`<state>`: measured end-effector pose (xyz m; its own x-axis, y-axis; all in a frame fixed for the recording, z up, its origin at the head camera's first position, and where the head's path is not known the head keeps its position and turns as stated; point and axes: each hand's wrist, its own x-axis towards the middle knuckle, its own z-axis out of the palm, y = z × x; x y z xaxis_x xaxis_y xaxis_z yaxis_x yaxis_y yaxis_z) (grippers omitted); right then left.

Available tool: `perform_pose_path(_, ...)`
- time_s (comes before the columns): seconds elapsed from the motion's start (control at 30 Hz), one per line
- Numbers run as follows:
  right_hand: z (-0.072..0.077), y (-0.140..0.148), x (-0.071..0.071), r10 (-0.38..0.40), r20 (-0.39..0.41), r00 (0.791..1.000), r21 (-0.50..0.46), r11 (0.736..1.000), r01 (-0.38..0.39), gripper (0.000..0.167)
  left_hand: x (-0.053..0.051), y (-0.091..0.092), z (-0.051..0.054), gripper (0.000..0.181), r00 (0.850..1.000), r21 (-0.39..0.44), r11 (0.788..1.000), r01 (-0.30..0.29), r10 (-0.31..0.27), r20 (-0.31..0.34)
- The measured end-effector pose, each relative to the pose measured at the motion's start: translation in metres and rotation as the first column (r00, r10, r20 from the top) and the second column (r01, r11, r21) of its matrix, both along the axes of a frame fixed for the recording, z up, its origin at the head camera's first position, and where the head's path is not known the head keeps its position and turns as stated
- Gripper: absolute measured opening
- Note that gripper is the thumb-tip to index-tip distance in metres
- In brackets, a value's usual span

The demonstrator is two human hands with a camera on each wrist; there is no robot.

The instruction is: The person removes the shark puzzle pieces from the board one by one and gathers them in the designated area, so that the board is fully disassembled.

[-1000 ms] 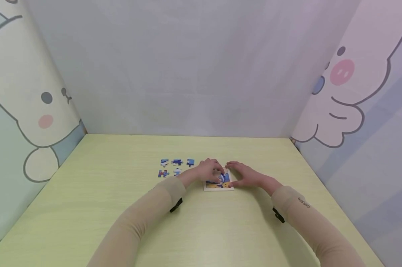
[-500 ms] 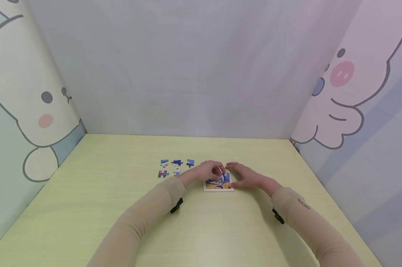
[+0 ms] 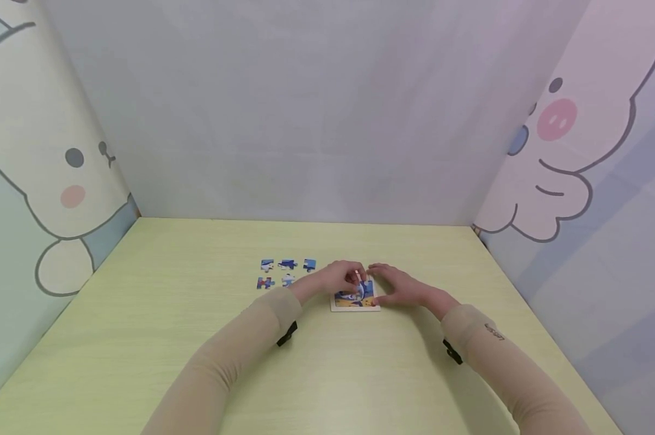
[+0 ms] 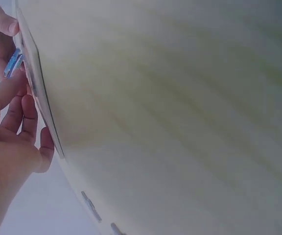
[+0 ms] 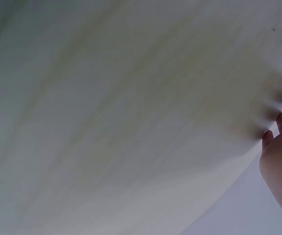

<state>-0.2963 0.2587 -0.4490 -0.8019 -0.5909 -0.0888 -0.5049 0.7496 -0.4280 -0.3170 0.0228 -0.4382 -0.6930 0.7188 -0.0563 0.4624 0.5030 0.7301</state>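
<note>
"How is the left hand (image 3: 341, 277) placed?"
"It arches over the puzzle tray (image 3: 354, 309), knuckles up, its forearm slanting in across the table (image 3: 327, 374). Thumb and forefinger pinch a blue puzzle piece (image 4: 12, 64), tilted up at the tray's far part. The other fingers bend down, the little finger by the tray's edge."
"Is the piece touching the tray?"
"I can't tell; the fingers hide its lower end."
"And the right hand (image 3: 400, 287)?"
"It lies at the tray's right side, thumb and fingers spread wide apart. The thumb rests on the edge near the front corner, and the fingers reach toward the far corner. In the right wrist view the fingertips are slightly apart."
"Any loose pieces (image 3: 287, 264)?"
"Five show left of the tray, one partly behind the left arm."
"Any writing?"
"Small dark lettering (image 3: 494, 331) on the right sleeve (image 3: 515, 374), too small to read surely."
</note>
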Motion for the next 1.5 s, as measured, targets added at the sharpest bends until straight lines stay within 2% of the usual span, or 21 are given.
perform_pose_path(0.23,-0.001,0.000,-0.001,-0.007,0.003,1.000,0.008,1.000,0.007,0.082,-0.003,-0.011,0.008,0.024,1.000,0.028,1.000,0.007,-0.007,-0.004)
perform_pose_path(0.5,-0.001,0.000,-0.001,-0.002,0.001,1.000,0.013,1.000,0.002,0.081,-0.012,-0.030,0.012,0.024,0.999,0.120,0.992,0.035,-0.038,0.020)
perform_pose_path(0.9,0.002,-0.002,0.002,0.003,0.000,1.000,0.009,1.000,-0.003,0.081,-0.017,-0.063,0.018,0.023,0.999,0.086,0.996,0.040,-0.039,-0.012)
perform_pose_path(1.2,0.001,-0.002,0.002,0.014,-0.006,1.000,0.001,1.000,-0.014,0.082,-0.018,-0.089,0.014,0.020,0.999,0.066,0.997,0.043,-0.045,0.028)
perform_pose_path(1.5,0.002,-0.002,0.003,0.014,0.002,1.000,-0.014,1.000,-0.014,0.081,-0.018,-0.106,0.006,0.018,0.999,0.016,0.999,0.042,-0.043,0.025)
